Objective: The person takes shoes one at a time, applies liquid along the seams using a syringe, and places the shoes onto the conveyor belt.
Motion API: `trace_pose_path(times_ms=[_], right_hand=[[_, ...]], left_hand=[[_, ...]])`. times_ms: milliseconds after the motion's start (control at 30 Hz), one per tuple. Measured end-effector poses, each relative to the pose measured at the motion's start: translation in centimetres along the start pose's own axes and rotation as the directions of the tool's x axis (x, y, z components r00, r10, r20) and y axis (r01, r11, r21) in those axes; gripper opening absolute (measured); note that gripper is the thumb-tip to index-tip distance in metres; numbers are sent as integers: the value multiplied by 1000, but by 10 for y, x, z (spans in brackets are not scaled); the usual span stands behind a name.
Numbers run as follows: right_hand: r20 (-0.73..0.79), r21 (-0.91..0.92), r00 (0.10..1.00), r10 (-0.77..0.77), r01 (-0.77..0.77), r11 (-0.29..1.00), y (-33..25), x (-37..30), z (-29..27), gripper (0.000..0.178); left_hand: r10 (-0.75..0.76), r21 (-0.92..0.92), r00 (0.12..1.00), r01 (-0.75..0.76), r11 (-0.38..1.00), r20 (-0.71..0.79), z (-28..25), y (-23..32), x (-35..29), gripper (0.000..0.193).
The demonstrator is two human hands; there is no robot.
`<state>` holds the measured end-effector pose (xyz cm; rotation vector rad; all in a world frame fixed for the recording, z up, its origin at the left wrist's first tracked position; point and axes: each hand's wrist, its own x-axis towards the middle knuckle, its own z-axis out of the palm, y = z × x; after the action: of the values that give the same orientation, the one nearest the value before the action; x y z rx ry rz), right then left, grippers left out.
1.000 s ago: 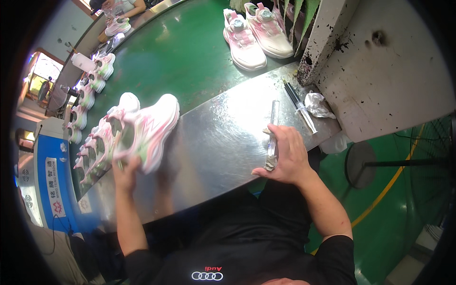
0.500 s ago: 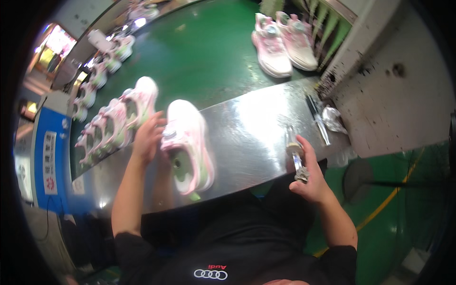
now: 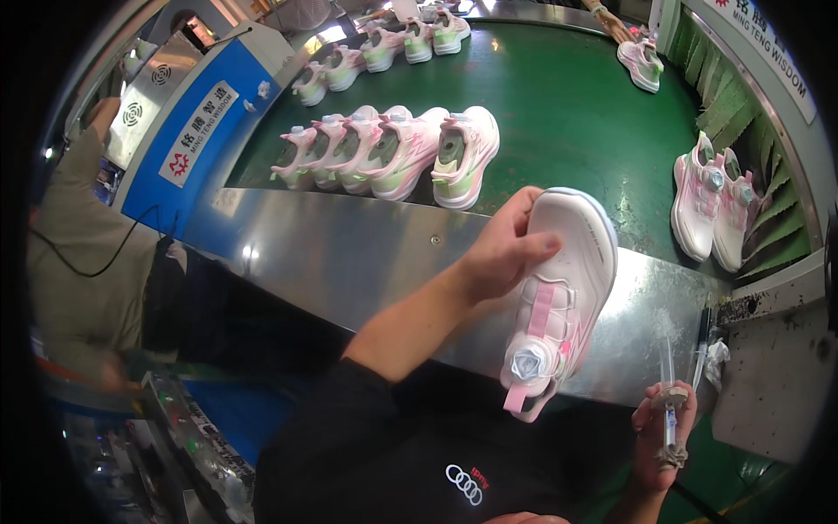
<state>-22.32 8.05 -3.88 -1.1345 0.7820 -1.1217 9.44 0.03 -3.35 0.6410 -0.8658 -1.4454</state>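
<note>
My left hand (image 3: 511,249) grips a white and pink shoe (image 3: 572,262) by its toe, thumb on the upper, and holds it above the metal strip (image 3: 375,231). The shoe's dial and pink pull tabs point down toward me. Low on the right, my right hand (image 3: 668,428) is closed around a slim tool (image 3: 670,406) with a clear pointed tip and a round collar; its exact kind is unclear. Left of the held shoe, a row of similar shoes (image 3: 401,157) stands on the green belt (image 3: 550,113), with one shoe (image 3: 467,157) at its right end.
A pair of shoes (image 3: 698,201) stands at the right beside green flaps (image 3: 768,175). Another person's hand (image 3: 615,26) is near a far shoe (image 3: 642,65). More shoes (image 3: 384,48) line the far side. A blue machine panel (image 3: 188,131) and a person's sleeve (image 3: 78,201) are at left.
The view has swung left. Earlier my left hand was beside a shoe standing on the metal strip; now it holds a shoe raised. The tool stays in my right hand.
</note>
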Motion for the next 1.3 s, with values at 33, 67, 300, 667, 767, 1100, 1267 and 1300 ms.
trace_pose_path(times_ms=[33,67,300,667,767,1100,1267,1300], right_hand=[[-4,-13,1000,1,-1,1000,-5,4,3,123],[86,109,996,13,-22,994,-10,10,7,122],[343,514,932,-119,-80,854,-38,36,57,104],[481,460,876,-31,-223,859,-54,45,91,67],[498,470,864,-67,-204,859,-50,46,90,74],[456,465,888,-56,-184,866,-49,46,99,87],[466,461,879,-102,-142,876,-47,46,101,88],[463,462,880,-104,-139,876,-47,46,101,88]], left_hand=[[20,-29,1000,-21,999,-13,-2,-2,-5,54],[24,-3,999,-24,1000,-34,-5,1,-9,56],[42,15,997,-43,999,60,-16,11,-26,61],[155,39,941,-174,984,300,-13,6,-38,63],[134,76,936,-168,983,327,-9,11,-38,64],[117,125,940,-164,978,319,-7,17,-43,62],[103,127,956,-142,982,274,-6,19,-45,62],[114,118,956,-151,981,272,-8,17,-44,62]])
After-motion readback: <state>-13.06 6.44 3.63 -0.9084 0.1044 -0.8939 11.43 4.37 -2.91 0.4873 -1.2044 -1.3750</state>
